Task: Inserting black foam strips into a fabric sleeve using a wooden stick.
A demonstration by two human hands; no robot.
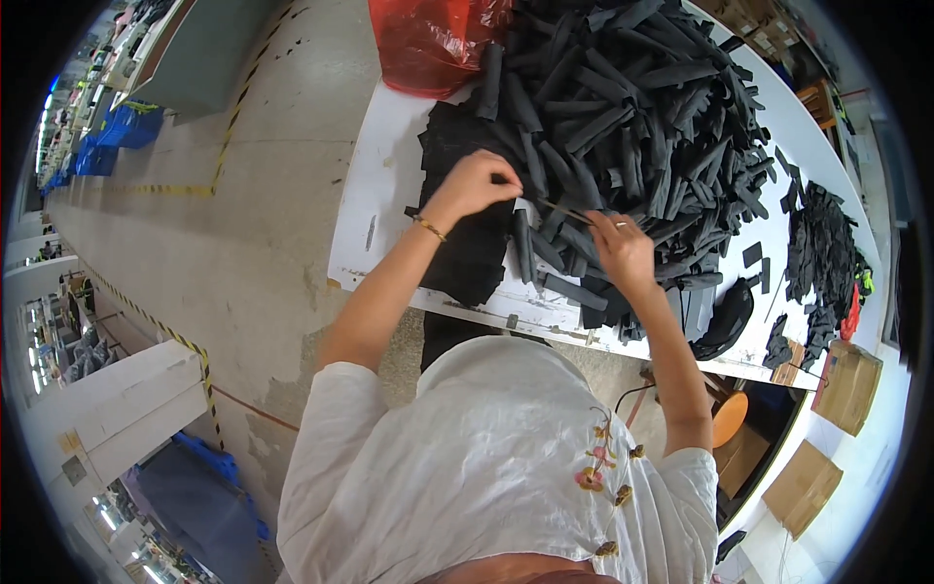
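Above the table, my left hand (pixel 480 185) is closed, thumb and fingertips pinched together. My right hand (pixel 625 251) is closed too, gripping one end of a thin tan strand (pixel 564 209). The strand runs tautly toward my left fingertips; it looks like a rubber band or cord, too fine to be sure. Flat black fabric pieces (pixel 465 258) lie stacked beneath my left hand and wrist. Beside and beyond my right hand rises a big heap of rolled black fabric bundles (pixel 623 117). A few loose rolls (pixel 523 243) lie between my hands near the table edge.
The white table (pixel 365 209) has its front edge just before my body. A red plastic bag (pixel 428 49) stands at its far left corner. More black pieces (pixel 819 243) lie to the right, near cardboard boxes (pixel 848 387). An orange stool (pixel 730 419) is below the table.
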